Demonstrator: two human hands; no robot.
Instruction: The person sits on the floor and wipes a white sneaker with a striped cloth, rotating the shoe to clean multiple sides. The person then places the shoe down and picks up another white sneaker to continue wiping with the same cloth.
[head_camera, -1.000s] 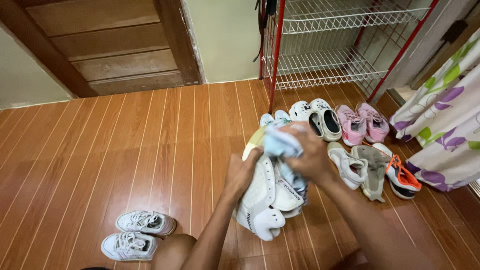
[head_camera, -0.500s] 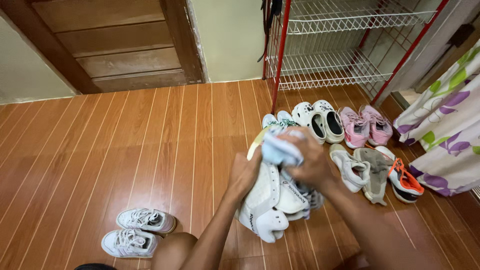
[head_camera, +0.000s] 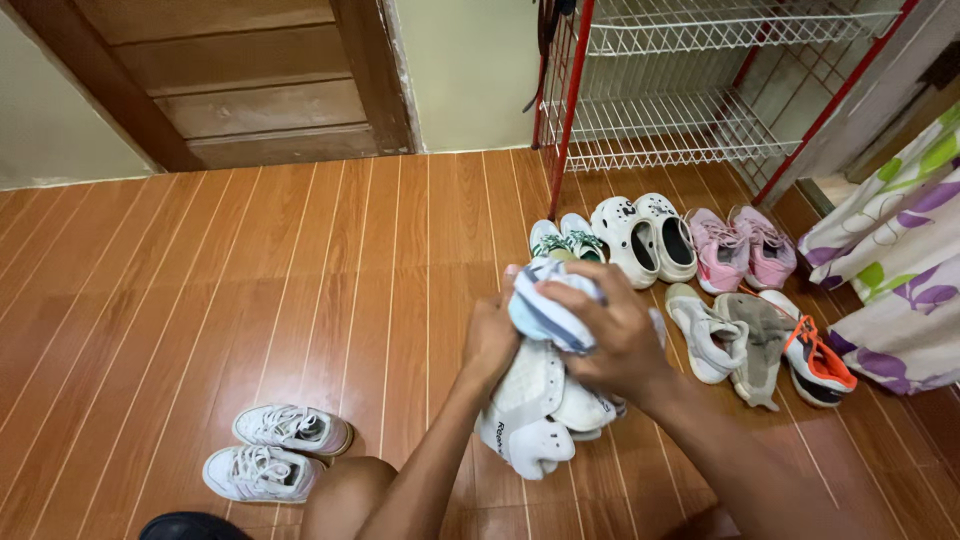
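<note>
Wooden floor (head_camera: 250, 270): left hand (head_camera: 490, 342) grips white shoe (head_camera: 530, 405); right hand (head_camera: 615, 335) fingers clamp striped cloth (head_camera: 545, 310).

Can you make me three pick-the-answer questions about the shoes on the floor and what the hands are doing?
1. Where do the pink shoes stand?
A) by the door
B) in front of the rack
C) on a shelf

2. What colour are the two sneakers at lower left?
A) white
B) black
C) red

3. What does the right hand do?
A) lies flat on the floor
B) hangs empty
C) presses a cloth on a white shoe

Answers: B, they sit on the floor below the wire shelves; A, both are white; C, the left hand grips that shoe.
</note>
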